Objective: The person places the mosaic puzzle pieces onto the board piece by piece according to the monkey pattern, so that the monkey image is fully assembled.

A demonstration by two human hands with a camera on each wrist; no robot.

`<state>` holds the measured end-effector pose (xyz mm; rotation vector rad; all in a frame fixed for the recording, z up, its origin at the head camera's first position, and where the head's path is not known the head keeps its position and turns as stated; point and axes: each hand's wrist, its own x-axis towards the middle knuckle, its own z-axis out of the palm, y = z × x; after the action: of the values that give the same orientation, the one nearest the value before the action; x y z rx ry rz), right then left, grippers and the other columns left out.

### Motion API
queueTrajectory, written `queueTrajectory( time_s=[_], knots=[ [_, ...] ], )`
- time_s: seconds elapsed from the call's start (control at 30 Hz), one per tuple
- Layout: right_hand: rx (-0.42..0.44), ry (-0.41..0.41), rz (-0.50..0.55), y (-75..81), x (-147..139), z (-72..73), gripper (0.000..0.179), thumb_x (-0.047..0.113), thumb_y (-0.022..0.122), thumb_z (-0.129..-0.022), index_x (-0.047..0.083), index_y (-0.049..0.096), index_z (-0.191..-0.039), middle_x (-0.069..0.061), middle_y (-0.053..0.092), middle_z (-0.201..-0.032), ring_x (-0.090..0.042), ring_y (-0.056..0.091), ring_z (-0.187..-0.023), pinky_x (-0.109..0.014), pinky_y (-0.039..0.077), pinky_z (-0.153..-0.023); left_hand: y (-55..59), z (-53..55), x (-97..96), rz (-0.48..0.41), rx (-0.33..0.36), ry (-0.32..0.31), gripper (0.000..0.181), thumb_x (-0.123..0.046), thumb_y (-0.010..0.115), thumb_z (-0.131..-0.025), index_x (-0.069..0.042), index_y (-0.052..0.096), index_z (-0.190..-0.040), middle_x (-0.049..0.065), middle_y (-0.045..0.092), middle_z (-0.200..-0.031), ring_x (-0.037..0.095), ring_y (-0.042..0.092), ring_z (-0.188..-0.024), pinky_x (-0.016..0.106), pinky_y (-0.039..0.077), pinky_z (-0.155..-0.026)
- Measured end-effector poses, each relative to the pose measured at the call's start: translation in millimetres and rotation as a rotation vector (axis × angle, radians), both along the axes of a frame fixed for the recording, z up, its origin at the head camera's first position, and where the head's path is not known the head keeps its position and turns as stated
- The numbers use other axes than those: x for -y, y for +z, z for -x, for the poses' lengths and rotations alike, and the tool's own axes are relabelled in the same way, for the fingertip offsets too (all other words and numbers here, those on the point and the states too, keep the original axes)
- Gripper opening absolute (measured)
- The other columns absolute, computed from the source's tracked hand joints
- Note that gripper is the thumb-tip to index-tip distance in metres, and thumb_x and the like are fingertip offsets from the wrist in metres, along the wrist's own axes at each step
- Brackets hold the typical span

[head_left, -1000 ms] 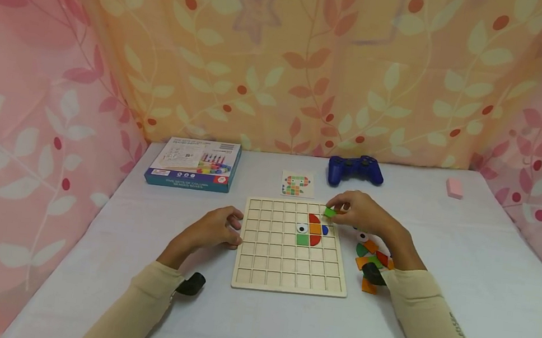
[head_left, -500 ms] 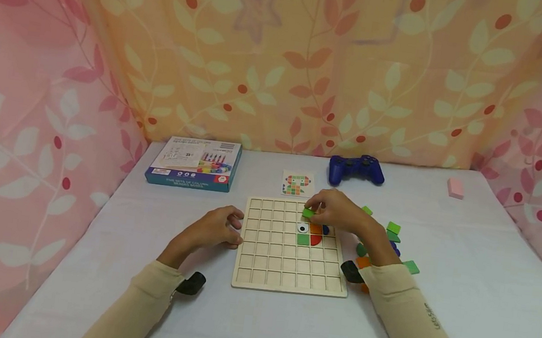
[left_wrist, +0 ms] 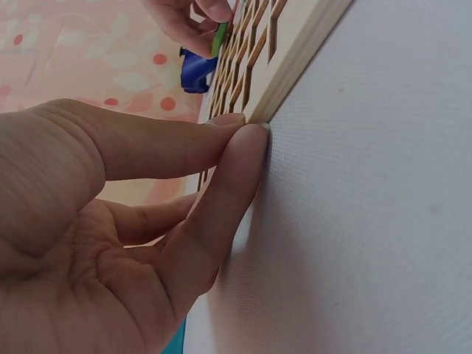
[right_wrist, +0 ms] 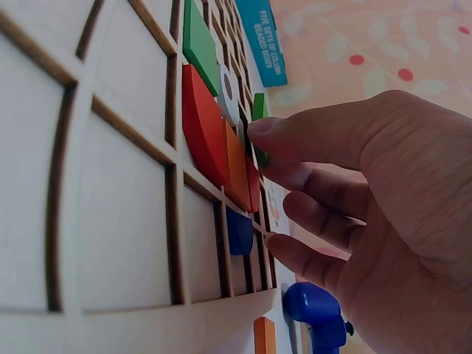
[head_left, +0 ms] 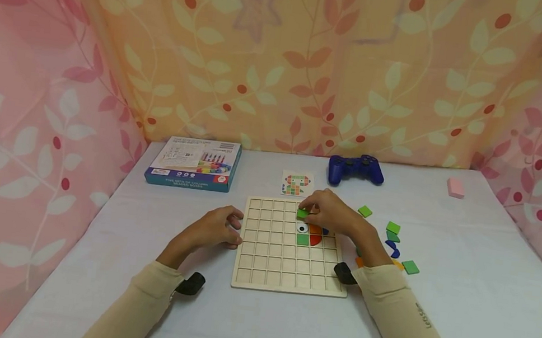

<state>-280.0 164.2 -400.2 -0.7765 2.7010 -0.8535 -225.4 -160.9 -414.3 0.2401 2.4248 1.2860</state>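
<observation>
A wooden grid board [head_left: 267,261] lies on the white table. My left hand [head_left: 210,226] is at its left edge; in the left wrist view, the thumb and a finger [left_wrist: 221,192] pinch that edge. My right hand [head_left: 334,213] holds a bright green square tile [head_left: 302,214] between thumb and fingers over a cell near the board's top. Just below that cell sits a round eye tile [head_left: 302,227], with a green square [head_left: 303,239] under it. Red pieces [right_wrist: 203,129], an orange square [right_wrist: 235,166] and a blue piece [right_wrist: 240,232] occupy neighbouring cells, partly covered by my hand in the head view.
Loose tiles, among them a green square [head_left: 410,267] and a blue piece [head_left: 395,252], are scattered right of the board. Behind it are a pattern card [head_left: 298,184], a blue game controller [head_left: 356,170] and a box [head_left: 194,163]. A pink block [head_left: 455,187] lies far right.
My right hand has carried the green tile leftward from the board's upper right corner to a cell above the eye tile. Loose tiles at the right have come into view. My left hand stays put.
</observation>
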Motion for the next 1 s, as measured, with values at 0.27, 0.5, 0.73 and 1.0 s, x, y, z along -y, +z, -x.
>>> queueTrajectory(
  time_s=[0.27, 0.5, 0.73, 1.0],
  knots=[
    [-0.027, 0.009, -0.009, -4.3, 1.1, 1.6, 0.029, 0.011, 0.075, -0.094, 0.007, 0.079, -0.123, -0.010, 0.072, -0.124, -0.030, 0.055, -0.117, -0.049, 0.045, -0.105, -0.5, -0.5, 0.7, -0.003, 0.004, 0.000, 0.059, -0.004, 0.080, -0.087, 0.004, 0.055, -0.141, 0.016, 0.062, -0.117, 0.020, 0.067, -0.087, 0.029, 0.062, -0.080],
    [-0.021, -0.012, -0.018, -4.4, 2.3, 0.9, 0.027, 0.012, 0.076, -0.094, 0.007, 0.080, -0.121, -0.010, 0.072, -0.123, -0.031, 0.054, -0.117, -0.049, 0.044, -0.106, -1.1, -0.8, 0.1, 0.001, 0.004, 0.001, 0.059, -0.003, 0.080, -0.087, 0.004, 0.055, -0.140, 0.016, 0.062, -0.117, 0.020, 0.067, -0.087, 0.030, 0.063, -0.081],
    [-0.006, -0.025, -0.012, -4.2, 2.8, 0.5, 0.026, 0.013, 0.078, -0.094, 0.008, 0.081, -0.120, -0.008, 0.072, -0.120, -0.028, 0.054, -0.113, -0.047, 0.045, -0.101, -0.8, -0.7, -0.3, 0.013, -0.002, 0.001, 0.059, -0.004, 0.080, -0.087, 0.004, 0.055, -0.140, 0.016, 0.062, -0.118, 0.020, 0.067, -0.088, 0.031, 0.062, -0.082],
    [-0.001, -0.028, -0.017, -5.5, 3.4, 2.8, 0.025, 0.015, 0.078, -0.094, 0.009, 0.081, -0.119, -0.006, 0.072, -0.119, -0.027, 0.055, -0.111, -0.046, 0.046, -0.101, -0.6, -0.7, -0.1, 0.017, -0.007, 0.002, 0.059, -0.005, 0.080, -0.088, 0.003, 0.055, -0.140, 0.016, 0.062, -0.118, 0.020, 0.067, -0.088, 0.031, 0.062, -0.082]
  ],
)
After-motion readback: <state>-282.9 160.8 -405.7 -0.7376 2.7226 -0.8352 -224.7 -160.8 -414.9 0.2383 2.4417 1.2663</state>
